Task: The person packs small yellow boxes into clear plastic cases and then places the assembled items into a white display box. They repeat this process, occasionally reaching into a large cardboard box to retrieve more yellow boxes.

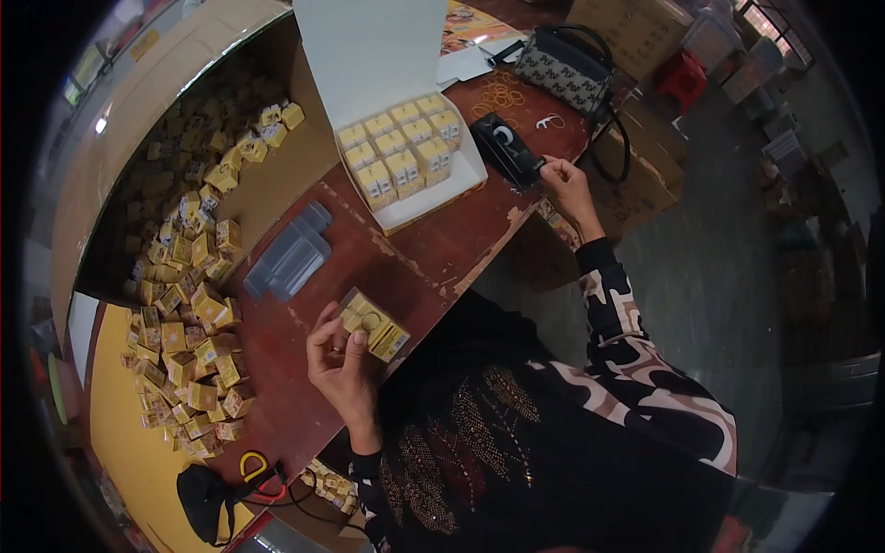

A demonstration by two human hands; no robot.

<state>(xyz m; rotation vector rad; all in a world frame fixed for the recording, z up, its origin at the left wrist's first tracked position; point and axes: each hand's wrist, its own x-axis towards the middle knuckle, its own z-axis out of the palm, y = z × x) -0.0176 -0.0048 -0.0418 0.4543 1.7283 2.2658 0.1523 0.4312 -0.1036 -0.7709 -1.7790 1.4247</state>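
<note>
My left hand [343, 364] grips a small bundle of yellow boxes [390, 343] above the table's front edge, with the thumb pressed on the top face. My right hand [572, 192] is at the near end of a black tape dispenser [502, 146]. Its thumb and finger pinch together at the cutting end, where the tape comes off; the strip itself barely shows. Between the hands, farther back, stands an open white display box [433, 205] with its lid raised. Rows of small yellow boxes [391, 142] fill much of it.
A large carton [277, 138] lies on its side at the left, spilling a heap of small yellow boxes [189, 346]. Grey plastic trays [293, 253] rest on the red table [369, 267]. Rubber bands [500, 92] and a handbag [567, 69] are at the back; scissors [253, 465] lie front left.
</note>
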